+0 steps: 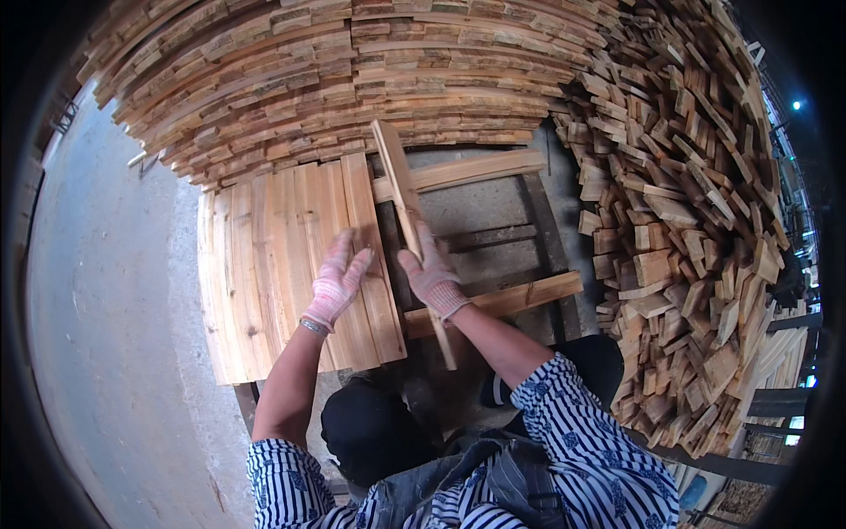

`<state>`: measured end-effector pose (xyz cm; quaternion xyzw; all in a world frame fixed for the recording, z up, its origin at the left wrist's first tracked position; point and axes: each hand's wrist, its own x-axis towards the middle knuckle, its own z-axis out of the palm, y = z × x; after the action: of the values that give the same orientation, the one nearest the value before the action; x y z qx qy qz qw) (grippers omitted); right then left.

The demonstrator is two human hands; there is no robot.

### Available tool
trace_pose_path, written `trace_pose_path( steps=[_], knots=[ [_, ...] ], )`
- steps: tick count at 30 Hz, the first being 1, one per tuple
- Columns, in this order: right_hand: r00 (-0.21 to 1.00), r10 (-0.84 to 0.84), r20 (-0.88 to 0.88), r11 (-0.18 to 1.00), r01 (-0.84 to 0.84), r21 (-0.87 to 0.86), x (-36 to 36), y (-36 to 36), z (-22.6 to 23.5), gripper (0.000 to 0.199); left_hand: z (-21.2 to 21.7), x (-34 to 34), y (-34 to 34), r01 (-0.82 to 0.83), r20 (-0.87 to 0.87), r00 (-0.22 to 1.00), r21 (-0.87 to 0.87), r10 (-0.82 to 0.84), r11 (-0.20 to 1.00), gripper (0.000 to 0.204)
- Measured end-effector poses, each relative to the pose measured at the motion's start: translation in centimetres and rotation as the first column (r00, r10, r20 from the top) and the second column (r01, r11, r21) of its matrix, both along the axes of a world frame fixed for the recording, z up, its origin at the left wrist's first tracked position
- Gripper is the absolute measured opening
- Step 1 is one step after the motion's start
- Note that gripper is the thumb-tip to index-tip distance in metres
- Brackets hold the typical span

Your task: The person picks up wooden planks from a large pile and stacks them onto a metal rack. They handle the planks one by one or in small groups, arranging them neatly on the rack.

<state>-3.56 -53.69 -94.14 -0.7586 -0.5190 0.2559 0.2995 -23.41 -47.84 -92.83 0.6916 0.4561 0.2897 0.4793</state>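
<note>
My right hand (432, 275), in a pale pinkish knit glove, grips a loose wooden board (398, 176). The board is tipped up on its edge, thumb on its left side and fingers on the right. To its left lies a row of flat wooden boards (264, 260), set side by side. My left hand (338, 280), gloved alike, rests over the right part of that row with its fingers apart, holding nothing. Under the tilted board run two wooden crosspieces, a far one (485, 170) and a near one (529, 294).
A tall layered stack of boards (352, 79) stands along the far side. At the right rises a big heap of short wood pieces (679, 238). A dark frame (548, 225) supports the crosspieces. Grey concrete floor (115, 291) stretches along the left.
</note>
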Motion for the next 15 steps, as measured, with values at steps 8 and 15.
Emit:
trace_pose_path(
  steps=[8,15],
  knots=[
    [0.971,0.019,0.238,0.926,0.072,-0.371,-5.3,0.6,-5.9,0.065,-8.3,-1.7,-2.1,0.316,-0.759,0.638,0.414,0.132,0.853,0.092],
    [0.917,0.012,-0.4,0.996,-0.046,-0.076,1.3,1.5,-9.7,0.078,-6.6,-1.3,-1.7,0.305,-0.697,0.71,0.438,0.105,0.846,0.076]
  ],
)
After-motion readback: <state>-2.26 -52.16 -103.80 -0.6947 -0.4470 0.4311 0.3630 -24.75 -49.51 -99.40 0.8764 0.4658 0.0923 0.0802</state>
